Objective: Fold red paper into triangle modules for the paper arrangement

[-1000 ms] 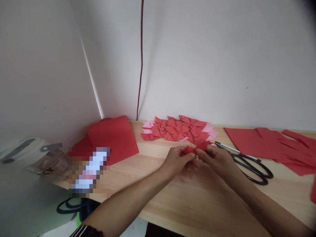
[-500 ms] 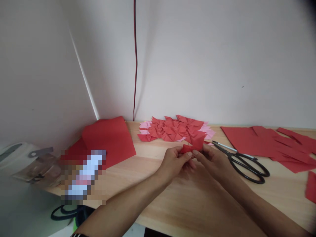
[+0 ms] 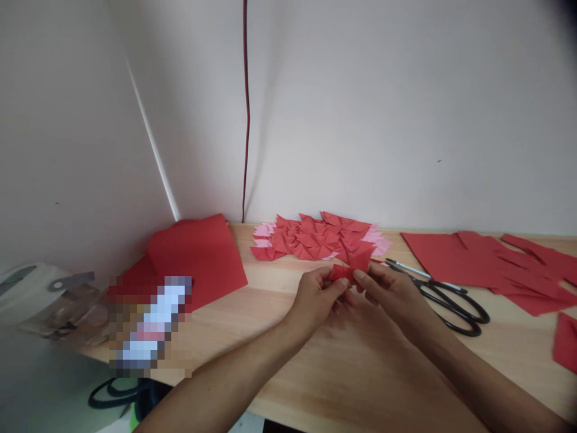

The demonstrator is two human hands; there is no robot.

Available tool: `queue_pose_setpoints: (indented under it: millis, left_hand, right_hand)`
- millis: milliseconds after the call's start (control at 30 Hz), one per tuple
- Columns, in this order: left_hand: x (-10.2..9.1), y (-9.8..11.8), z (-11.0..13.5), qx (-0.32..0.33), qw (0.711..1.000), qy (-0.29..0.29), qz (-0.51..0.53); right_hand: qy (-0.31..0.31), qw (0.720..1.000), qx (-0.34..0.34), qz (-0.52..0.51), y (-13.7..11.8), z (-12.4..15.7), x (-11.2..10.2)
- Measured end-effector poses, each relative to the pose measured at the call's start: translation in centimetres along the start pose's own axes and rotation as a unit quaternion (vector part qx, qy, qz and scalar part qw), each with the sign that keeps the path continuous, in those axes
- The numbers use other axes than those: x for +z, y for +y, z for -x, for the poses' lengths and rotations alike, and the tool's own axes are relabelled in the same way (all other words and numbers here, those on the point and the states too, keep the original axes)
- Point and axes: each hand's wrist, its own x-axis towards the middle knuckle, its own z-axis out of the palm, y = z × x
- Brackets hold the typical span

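A small folded red paper piece (image 3: 349, 269), creased into points, sat pinched just above the wooden table (image 3: 315, 361); left hand (image 3: 318, 296) and right hand (image 3: 390, 287) had their fingers clamped on it. Behind lay a pile of folded triangles (image 3: 320, 236), beside them black scissors (image 3: 444, 294) and flat red sheets (image 3: 478, 258).
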Motion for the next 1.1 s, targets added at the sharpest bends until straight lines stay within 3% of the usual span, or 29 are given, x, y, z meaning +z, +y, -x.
queue_pose_setpoints:
  millis: [300,667,1000,1100]
  left_hand:
    - [-0.11,-0.02,-0.15,0.109,0.991,0.026,-0.073]
    - [-0.3,-0.24,0.19,0.103,0.986,0.033,-0.127]
    - [-0.29,0.6,0.13,0.098,0.993,0.006,-0.066]
    - [-0.13,0.72,0.2,0.11,0.993,0.009,-0.032]
  right_hand:
    - [-0.028,0.999,-0.035,0.028,0.81,-0.4,-0.1]
    - [-0.036,0.991,-0.059,0.112,0.08,0.08,-0.25]
    - [-0.083,0.995,-0.037,0.04,0.64,-0.37,-0.5]
    - [-0.072,0.997,-0.031,0.017,0.22,-0.33,-0.42]
